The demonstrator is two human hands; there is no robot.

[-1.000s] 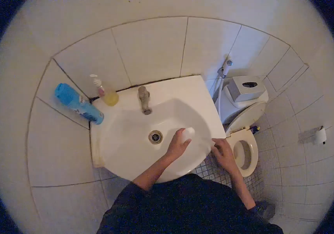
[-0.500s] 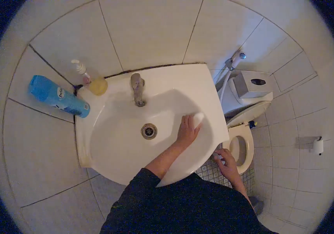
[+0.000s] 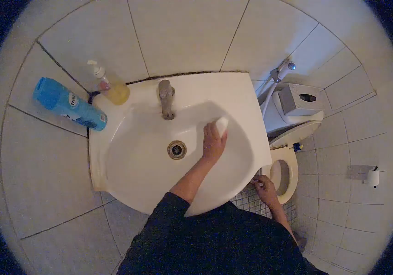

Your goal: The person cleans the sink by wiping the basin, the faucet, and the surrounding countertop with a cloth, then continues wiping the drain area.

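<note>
In the basin of the white sink (image 3: 136, 174), my left hand (image 3: 214, 143) is closed round a small white wad (image 3: 222, 124), perhaps tissue or cloth, pressed to the basin's right inner wall. My right hand (image 3: 266, 190) is beside the sink's right edge, low in front of the toilet seat (image 3: 291, 167). Its fingers are drawn together, and what they hold, if anything, is too small to make out. A metal faucet (image 3: 166, 101) stands at the back of the sink, above the round drain (image 3: 176, 150).
On the sink's left corner stand a blue bottle (image 3: 70, 104) and a pump bottle of yellowish liquid (image 3: 116, 90). To the right are a toilet with a tissue box (image 3: 299, 100) on its tank, a hand sprayer (image 3: 286, 71) and a paper roll (image 3: 372, 176) on the tiled wall.
My left hand has slid the white wad up and to the left along the basin wall. My right hand has stayed nearly in place. The view has shifted slightly.
</note>
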